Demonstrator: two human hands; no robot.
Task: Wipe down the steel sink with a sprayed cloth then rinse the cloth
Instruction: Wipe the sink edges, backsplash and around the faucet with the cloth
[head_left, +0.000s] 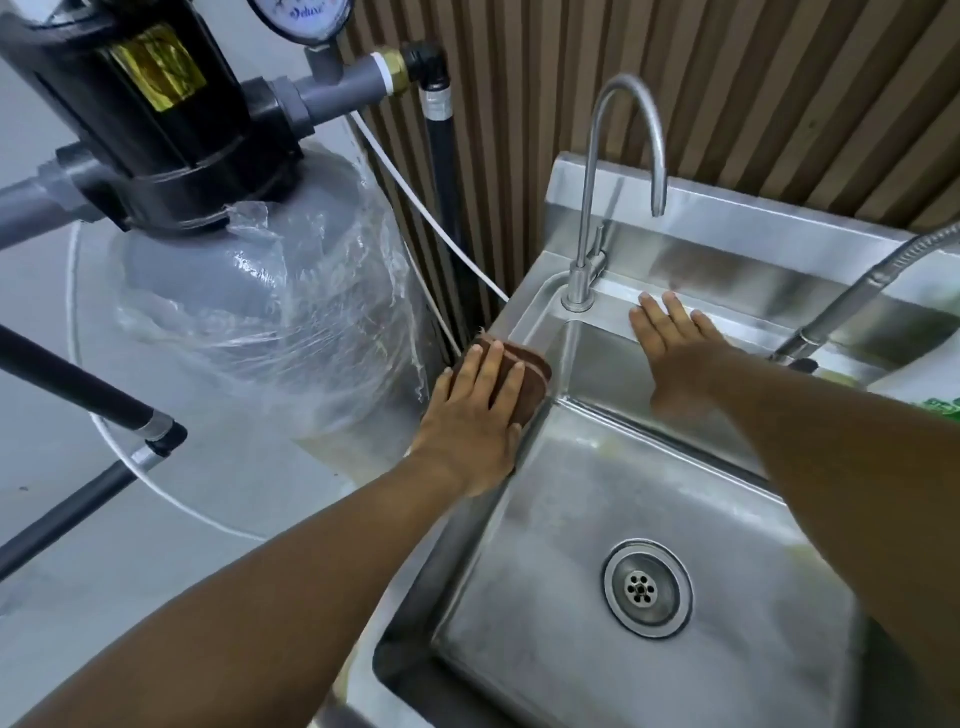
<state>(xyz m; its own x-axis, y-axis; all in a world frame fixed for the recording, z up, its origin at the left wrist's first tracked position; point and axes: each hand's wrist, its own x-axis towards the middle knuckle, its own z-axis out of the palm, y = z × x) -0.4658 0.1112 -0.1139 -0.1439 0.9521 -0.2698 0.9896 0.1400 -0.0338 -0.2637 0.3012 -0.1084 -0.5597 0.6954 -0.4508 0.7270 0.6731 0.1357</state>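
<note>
The steel sink fills the right half of the head view, its basin bare around the round drain. A folded brown cloth lies on the sink's left rim. My left hand presses flat on the cloth, fingers spread over it. My right hand rests flat on the back ledge of the sink, just right of the faucet base, fingers apart and holding nothing.
A curved steel faucet rises from the back left corner of the sink. A flexible hose sprayer comes in from the right. A grey filter tank wrapped in plastic stands close to the sink's left side, with dark pipes beside it.
</note>
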